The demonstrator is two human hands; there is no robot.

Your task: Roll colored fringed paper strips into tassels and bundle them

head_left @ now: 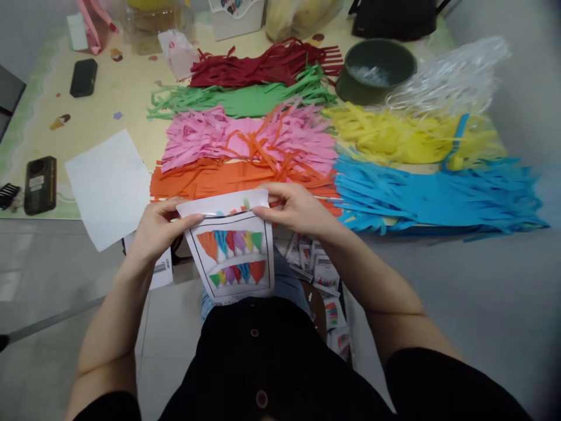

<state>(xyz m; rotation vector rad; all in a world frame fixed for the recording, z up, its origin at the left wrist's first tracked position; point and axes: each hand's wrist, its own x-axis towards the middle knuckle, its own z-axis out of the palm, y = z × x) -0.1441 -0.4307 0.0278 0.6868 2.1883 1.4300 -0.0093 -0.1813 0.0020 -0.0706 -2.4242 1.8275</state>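
Between my two hands is a flat white packet [230,263], tilted toward my lap, printed with rows of coloured tassels inside a black frame. Its left top corner is pinched by my left hand [163,225]. My right hand [291,207] grips the right top corner, thumb on the front. Colour bits show near its top edge. Just beyond my fingers lie fringed orange paper [201,178] and fringed pink paper [245,131]. Fringed blue paper [429,193] is to the right of my right hand.
Farther back lie green fringes [252,100], dark red fringes [258,64] and yellow fringes [407,137]. A dark green bowl [363,92] stands beside clear plastic [456,76]. A white sheet [109,187] overhangs the table edge at left. Several printed packets [326,275] are below, right of my lap.
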